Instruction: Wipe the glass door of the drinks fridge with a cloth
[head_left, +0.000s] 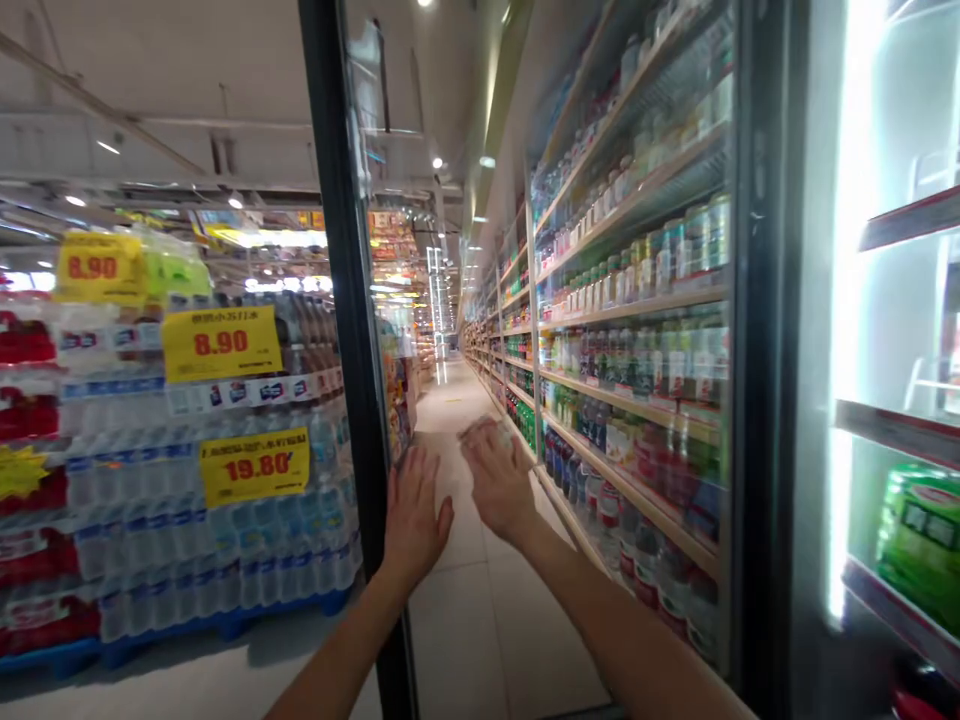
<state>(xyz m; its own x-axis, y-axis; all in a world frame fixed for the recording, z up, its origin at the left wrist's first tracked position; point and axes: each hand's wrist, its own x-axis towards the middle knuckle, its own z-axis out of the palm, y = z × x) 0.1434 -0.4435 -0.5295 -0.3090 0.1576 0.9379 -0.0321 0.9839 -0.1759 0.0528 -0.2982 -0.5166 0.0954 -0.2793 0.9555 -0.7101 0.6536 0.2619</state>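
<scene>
A glass cooler door (457,610) with a dark frame stands swung out in front of me. My left hand (417,515) lies open against the glass beside the frame's left upright (351,300), fingers stretched upward and thumb apart. To its right, my right hand (501,485) presses a pale crumpled cloth (472,432) to the pane. Its fingers lie over the cloth and are a little smeared by motion. Part of the cloth is hidden under the hand.
Shelves of bottles and cans (622,350) show in the glass. On the right is a lit cooler interior (885,350) with a green pack (919,540). Stacked bottled water (202,540) with yellow price signs (221,343) stands on blue pallets (225,622) at left.
</scene>
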